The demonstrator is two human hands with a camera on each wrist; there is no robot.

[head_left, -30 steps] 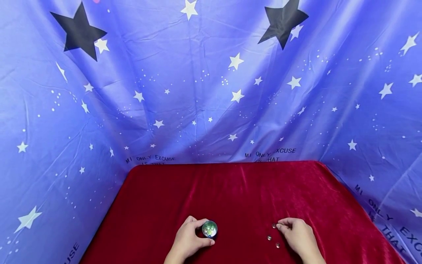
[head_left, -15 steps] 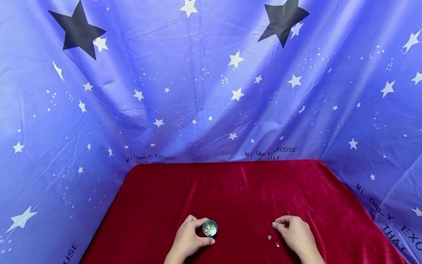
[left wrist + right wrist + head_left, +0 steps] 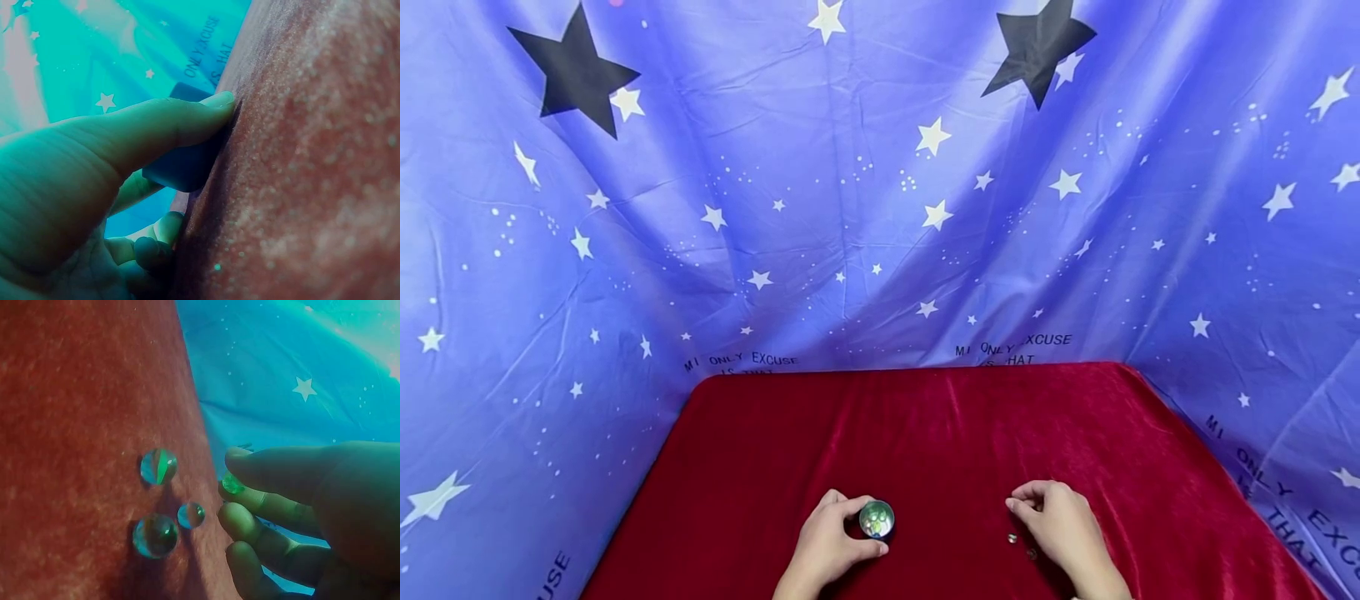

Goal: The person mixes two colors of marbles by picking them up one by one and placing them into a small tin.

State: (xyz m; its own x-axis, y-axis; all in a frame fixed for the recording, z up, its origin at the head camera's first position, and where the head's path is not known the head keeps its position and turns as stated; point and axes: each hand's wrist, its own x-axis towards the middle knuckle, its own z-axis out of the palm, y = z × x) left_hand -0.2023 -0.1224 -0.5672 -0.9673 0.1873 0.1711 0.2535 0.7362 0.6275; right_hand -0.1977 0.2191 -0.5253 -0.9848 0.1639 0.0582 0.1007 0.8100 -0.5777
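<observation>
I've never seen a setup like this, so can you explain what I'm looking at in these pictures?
There's no machine here, just a person's left hand and right hand, both bare, over a red cloth. The wide view comes from a camera worn on the head; the two close ones come from a camera on each wrist. The left hand holds a small round cup with what look like marbles inside. The right hand pinches a greenish marble; its wrist view shows three more marbles lying on the cloth. A starry curtain hangs behind.
</observation>
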